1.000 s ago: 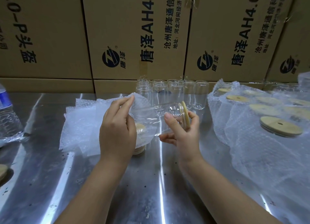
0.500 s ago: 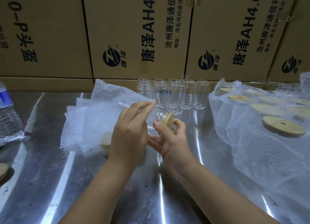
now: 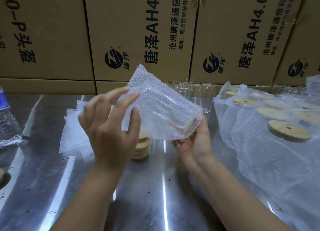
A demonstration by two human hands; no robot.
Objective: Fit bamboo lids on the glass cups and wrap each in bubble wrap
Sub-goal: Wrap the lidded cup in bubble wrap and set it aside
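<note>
While it was held up off the shiny steel table (image 3: 155,187), the clear cylindrical glass cup (image 3: 166,113) was lying tilted inside a clear bubble-wrap sheet (image 3: 147,85), between both hands. The end with its round bamboo lid (image 3: 187,127) was cradled in the right hand (image 3: 194,142), palm up, thumb laid along the side; the fingers behind were hidden. The sheet's free edge was pinched between the thumb and nearly straight fingers of the left hand (image 3: 110,127). The glass was judged light but brittle and slick, more so under loose film. Support was best kept under the lidded end and round the barrel, never by the wrap alone. The wrap was judged soft, springy and likely to unroll if released. Just below the grip a stack of bamboo discs (image 3: 141,149) was seen; beyond it, a row of bare glass cups (image 3: 206,97).
</note>
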